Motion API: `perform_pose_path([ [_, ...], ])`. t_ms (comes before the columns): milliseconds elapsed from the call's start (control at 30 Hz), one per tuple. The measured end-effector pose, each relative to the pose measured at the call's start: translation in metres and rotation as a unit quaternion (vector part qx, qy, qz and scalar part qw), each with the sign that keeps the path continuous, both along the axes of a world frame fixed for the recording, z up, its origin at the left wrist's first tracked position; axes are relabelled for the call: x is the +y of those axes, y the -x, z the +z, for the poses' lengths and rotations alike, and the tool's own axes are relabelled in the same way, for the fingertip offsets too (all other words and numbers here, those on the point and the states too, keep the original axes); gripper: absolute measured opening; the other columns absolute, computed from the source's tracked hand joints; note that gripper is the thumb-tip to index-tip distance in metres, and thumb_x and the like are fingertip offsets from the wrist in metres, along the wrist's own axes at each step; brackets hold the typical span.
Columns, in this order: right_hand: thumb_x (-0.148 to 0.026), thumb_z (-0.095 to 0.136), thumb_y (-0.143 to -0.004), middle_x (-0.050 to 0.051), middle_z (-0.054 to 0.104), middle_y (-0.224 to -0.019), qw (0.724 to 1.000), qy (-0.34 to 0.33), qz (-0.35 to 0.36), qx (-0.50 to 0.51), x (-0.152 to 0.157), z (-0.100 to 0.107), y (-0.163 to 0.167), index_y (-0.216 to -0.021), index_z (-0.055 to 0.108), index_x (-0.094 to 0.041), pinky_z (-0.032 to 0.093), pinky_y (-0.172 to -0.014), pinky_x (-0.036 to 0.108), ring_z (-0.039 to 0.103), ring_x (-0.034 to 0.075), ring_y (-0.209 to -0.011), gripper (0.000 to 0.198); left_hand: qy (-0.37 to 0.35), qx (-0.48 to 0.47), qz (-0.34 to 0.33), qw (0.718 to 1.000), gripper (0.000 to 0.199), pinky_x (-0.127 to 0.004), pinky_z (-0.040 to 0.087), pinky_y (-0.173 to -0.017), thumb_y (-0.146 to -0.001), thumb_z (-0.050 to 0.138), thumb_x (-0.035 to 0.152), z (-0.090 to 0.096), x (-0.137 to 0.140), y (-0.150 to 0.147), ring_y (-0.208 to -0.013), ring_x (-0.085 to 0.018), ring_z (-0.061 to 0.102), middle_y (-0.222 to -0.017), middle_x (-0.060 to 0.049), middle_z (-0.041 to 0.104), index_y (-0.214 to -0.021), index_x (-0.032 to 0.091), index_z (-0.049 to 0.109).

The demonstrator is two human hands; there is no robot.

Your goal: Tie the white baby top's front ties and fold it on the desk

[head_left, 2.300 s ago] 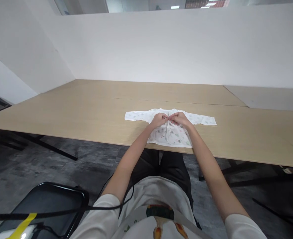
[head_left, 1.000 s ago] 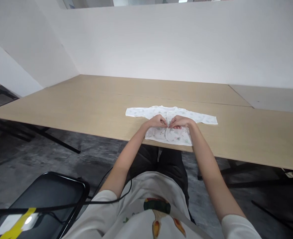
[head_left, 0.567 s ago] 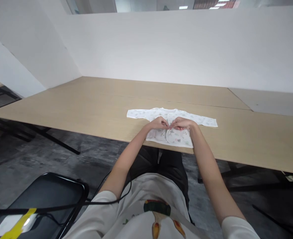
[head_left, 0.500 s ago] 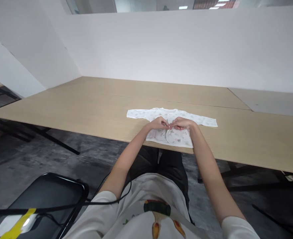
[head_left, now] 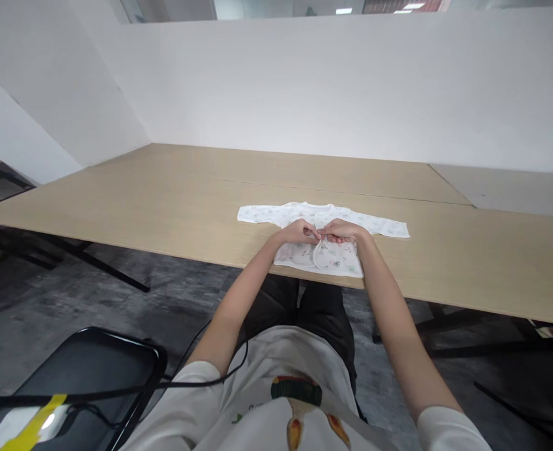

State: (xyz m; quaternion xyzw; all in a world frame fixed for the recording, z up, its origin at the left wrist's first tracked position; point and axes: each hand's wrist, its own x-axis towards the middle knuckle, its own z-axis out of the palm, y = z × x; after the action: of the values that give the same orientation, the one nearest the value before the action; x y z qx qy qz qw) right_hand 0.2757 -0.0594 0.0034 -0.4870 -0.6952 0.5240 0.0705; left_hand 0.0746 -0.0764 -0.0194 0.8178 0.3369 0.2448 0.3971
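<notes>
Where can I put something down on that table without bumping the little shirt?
There's bare table beyond each sleeve of the little shirt, left and right, and between its collar and the white wall. It's crowded at its front, where the left hand and right hand pinch it.

White wall point(head_left: 304, 88) fills upper frame, meeting side wall point(head_left: 69, 88) at upper left. Glass strip point(head_left: 257, 9) along top edge, bright light patches point(head_left: 344, 11) right of centre. Pale wood-look worktop point(head_left: 163, 188) spans middle, thin seams; greyish panel point(head_left: 530, 191) far right. Dark mottled floor point(head_left: 116, 294) below, black metal legs point(head_left: 102, 267) at left. Black chair point(head_left: 88, 360), lower left.
</notes>
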Motion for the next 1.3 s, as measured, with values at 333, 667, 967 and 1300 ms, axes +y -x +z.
perform_pose_path([
  [333, -0.032, 0.07, -0.07, -0.001, 0.05, -0.043, 1.0, -0.012, -0.016, -0.011, -0.004, 0.004, -0.002, -0.05, 0.056, -0.015, 0.032, -0.036, 0.02, 0.039, 0.007, -0.036, 0.029, -0.036, 0.011, 0.009, 0.999, 0.034, -0.022, 0.032, -0.057, -0.066, 0.07, 0.04, -0.001, -0.003, 0.0, -0.054, -0.007, 0.04, -0.057, 0.001, 0.056, -0.085, 0.013, 0.076],
  [667, -0.042, 0.058, -0.081, 0.008, 0.064, -0.061, 0.925, -0.28, -0.227, -0.124, 0.025, -0.005, 0.017, -0.064, 0.063, -0.014, 0.044, -0.061, 0.024, 0.06, 0.016, -0.06, 0.034, -0.087, 0.024, 0.299, 0.95, 0.03, -0.024, 0.042, -0.069, -0.081, 0.053, 0.032, 0.006, 0.046, -0.012, -0.071, -0.014, 0.058, -0.079, -0.006, 0.069, -0.093, 0.013, 0.074],
  [967, -0.03, 0.057, -0.077, 0.014, 0.069, -0.097, 0.891, -0.321, -0.228, -0.224, 0.032, -0.018, 0.038, -0.093, 0.07, -0.013, 0.045, -0.073, 0.027, 0.063, 0.025, -0.093, 0.027, -0.123, 0.151, 0.282, 0.94, 0.034, -0.029, 0.045, -0.091, -0.089, 0.042, 0.024, -0.016, 0.057, -0.033, -0.103, -0.019, 0.062, -0.111, -0.006, 0.069, -0.109, 0.022, 0.07],
  [1300, -0.023, 0.061, -0.065, 0.003, 0.067, -0.073, 0.922, -0.276, -0.271, -0.004, 0.04, -0.028, 0.014, -0.078, 0.07, -0.013, 0.042, -0.06, 0.022, 0.055, 0.012, -0.061, 0.019, -0.197, 0.089, 0.304, 0.928, 0.023, -0.028, 0.047, -0.087, -0.085, 0.053, 0.029, -0.017, 0.053, -0.028, -0.091, -0.017, 0.064, -0.095, -0.004, 0.072, -0.093, 0.021, 0.073],
])
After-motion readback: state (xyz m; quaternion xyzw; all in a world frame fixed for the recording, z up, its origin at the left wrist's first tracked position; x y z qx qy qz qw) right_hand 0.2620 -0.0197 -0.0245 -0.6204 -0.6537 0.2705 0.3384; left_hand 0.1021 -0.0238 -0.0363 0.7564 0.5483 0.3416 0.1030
